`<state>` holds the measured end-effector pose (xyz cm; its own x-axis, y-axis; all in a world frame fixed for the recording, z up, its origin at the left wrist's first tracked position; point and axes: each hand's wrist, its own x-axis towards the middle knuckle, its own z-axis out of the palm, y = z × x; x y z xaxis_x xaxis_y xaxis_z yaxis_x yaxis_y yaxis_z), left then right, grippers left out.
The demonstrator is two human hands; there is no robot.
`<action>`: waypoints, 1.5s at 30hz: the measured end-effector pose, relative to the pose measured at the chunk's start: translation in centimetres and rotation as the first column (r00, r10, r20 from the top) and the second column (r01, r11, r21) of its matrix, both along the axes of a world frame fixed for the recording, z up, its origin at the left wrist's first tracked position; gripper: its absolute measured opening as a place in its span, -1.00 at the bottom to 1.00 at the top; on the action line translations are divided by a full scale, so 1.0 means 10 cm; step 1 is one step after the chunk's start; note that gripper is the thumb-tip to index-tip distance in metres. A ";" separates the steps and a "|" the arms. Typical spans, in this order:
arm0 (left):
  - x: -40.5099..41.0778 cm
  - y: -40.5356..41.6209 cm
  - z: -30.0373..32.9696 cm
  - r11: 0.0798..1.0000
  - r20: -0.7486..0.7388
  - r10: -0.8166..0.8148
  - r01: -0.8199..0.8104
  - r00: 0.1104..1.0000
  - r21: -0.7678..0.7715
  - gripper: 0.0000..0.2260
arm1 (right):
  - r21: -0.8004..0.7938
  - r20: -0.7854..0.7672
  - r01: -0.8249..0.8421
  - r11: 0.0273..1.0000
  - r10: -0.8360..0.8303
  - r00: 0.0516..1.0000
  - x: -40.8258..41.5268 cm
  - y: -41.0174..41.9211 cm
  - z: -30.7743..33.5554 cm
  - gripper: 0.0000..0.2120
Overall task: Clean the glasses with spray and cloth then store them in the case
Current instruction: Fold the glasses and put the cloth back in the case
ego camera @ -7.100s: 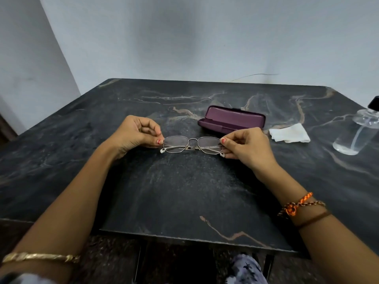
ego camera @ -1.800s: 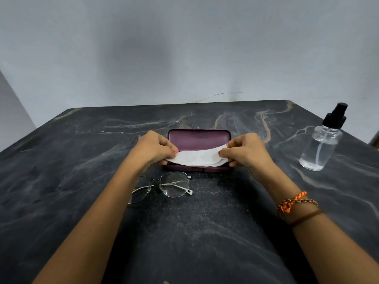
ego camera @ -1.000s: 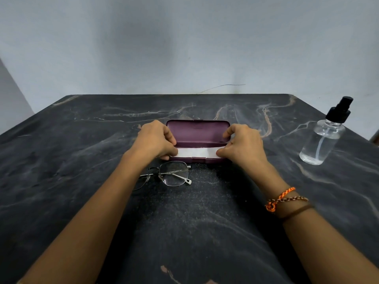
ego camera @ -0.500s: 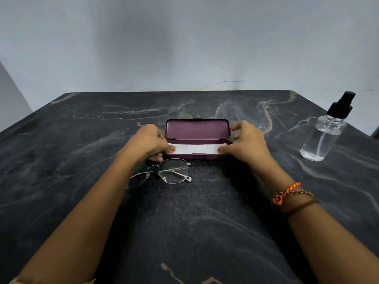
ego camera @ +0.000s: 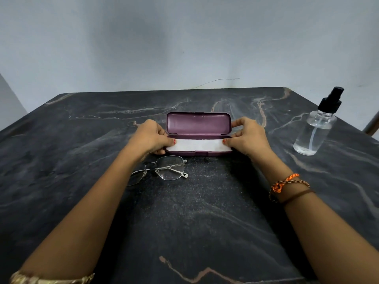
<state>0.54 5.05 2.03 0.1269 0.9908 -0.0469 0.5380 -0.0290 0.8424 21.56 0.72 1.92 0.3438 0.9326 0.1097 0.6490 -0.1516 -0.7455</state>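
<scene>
A purple glasses case (ego camera: 198, 124) stands open in the middle of the dark marble table (ego camera: 205, 212), lid upright. A white cloth (ego camera: 198, 144) lies flat along its lower half. My left hand (ego camera: 150, 138) rests at the case's left end, thumb pressing the cloth's left end. My right hand (ego camera: 249, 136) is at the right end, thumb on the cloth and index finger touching the lid's corner. Metal-framed glasses (ego camera: 164, 170) lie folded on the table just in front of the case, partly hidden under my left forearm.
A clear spray bottle (ego camera: 314, 132) with a black nozzle stands at the table's right edge. A grey wall rises behind the table's far edge. A thin wire (ego camera: 215, 81) runs along the wall base.
Both hands lowered the white cloth into the open case and spread it flat. Earlier, the glasses were held in both hands; they now lie on the table.
</scene>
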 end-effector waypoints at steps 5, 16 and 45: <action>0.04 0.00 0.00 0.999 -0.036 0.012 -0.011 0.999 0.042 -0.88 | 0.003 -0.011 0.028 1.000 -0.028 1.000 0.03 0.00 0.00 -0.57; 0.04 0.00 -0.03 0.995 -0.171 -0.092 0.099 0.981 0.031 -0.78 | -0.047 0.137 0.012 0.999 -0.006 0.991 0.10 -0.01 0.04 -0.61; -0.42 -0.24 0.33 0.992 -0.408 0.122 -0.100 0.905 0.076 -0.68 | 0.166 0.399 -0.409 0.897 0.318 0.860 -0.50 -0.41 0.32 -0.84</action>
